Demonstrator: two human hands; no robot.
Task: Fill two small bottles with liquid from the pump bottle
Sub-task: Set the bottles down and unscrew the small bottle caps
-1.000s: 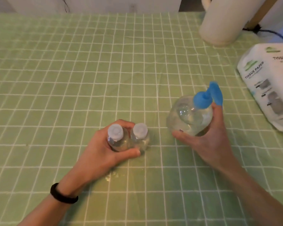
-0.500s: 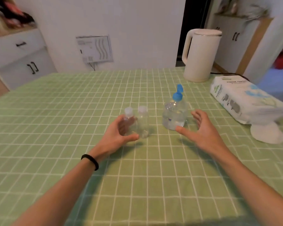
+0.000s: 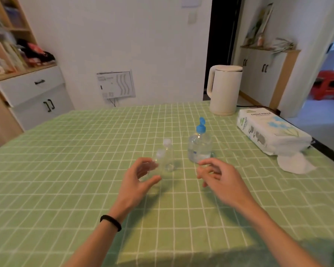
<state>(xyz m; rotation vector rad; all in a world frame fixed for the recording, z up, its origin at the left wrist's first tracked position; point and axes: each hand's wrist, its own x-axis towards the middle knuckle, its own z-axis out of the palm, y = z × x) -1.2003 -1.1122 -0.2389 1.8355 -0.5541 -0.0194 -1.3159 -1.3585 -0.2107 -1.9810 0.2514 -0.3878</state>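
Two small bottles (image 3: 167, 155), capped and upright side by side around the table's (image 3: 66, 170) middle, with the blue-topped pump bottle (image 3: 200, 147) just beside them on the right. Nearer the front edge, left hand (image 3: 141, 180) and right hand (image 3: 218, 178), fingers loosely curled, holding nothing. At the far right corner, a kettle (image 3: 225, 90) and a tissue pack (image 3: 272, 132).

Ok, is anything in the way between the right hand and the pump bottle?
Nothing visible. The pump bottle stands upright just beyond the right hand, with no object between them. The two small bottles stand off to the left, clear of that path.
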